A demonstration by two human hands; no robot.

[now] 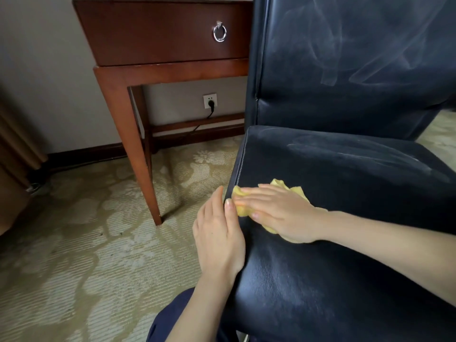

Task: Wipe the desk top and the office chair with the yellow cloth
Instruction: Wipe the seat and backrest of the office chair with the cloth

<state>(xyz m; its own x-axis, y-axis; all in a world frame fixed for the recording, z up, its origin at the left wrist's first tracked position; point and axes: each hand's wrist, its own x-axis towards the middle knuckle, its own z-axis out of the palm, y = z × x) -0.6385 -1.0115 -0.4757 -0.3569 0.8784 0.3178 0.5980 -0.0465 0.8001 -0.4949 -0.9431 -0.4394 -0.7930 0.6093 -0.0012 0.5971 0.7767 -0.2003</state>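
While left hand (217,233) braces chair (345,181) edge, flat right hand (278,213) presses yellow cloth (243,211).

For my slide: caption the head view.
Right hand presses yellow cloth onto dark leather chair seat; left hand touches its edge.

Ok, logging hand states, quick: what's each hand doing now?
Left hand: open, braced against chair seat edge.
Right hand: open, pressing yellow cloth flat.

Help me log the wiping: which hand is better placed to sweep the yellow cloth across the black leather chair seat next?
Right. The right hand presses flat on the crumpled yellow cloth on the black leather chair seat; the left hand only rests at the seat's edge.
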